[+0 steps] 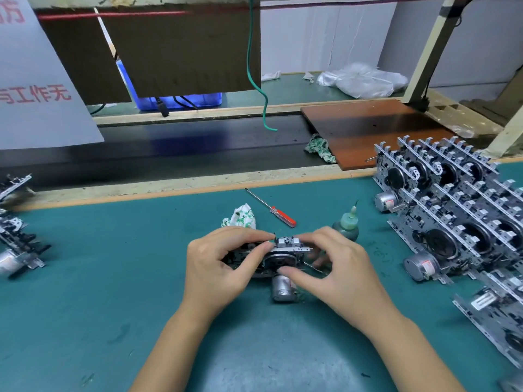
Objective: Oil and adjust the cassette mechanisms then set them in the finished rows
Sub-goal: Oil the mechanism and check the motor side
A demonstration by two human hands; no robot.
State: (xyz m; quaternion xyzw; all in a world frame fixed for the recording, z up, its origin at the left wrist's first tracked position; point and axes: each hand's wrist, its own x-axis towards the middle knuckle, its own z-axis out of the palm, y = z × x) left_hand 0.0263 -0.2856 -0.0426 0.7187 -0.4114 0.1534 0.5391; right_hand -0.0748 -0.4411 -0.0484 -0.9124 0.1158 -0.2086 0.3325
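A cassette mechanism with a silver motor at its near side stands on the green mat in the middle. My left hand grips its left end, thumb and forefinger pinching the top edge. My right hand holds its right end, thumb under the flywheel and forefinger on the top bracket. A green oil bottle with a thin nozzle stands just behind my right hand. Rows of mechanisms stand leaning on the right side of the mat.
A red-handled screwdriver and a white-green rag lie behind the hands. More mechanisms sit at the left edge. Behind the mat runs a black conveyor belt with a brown board and another rag.
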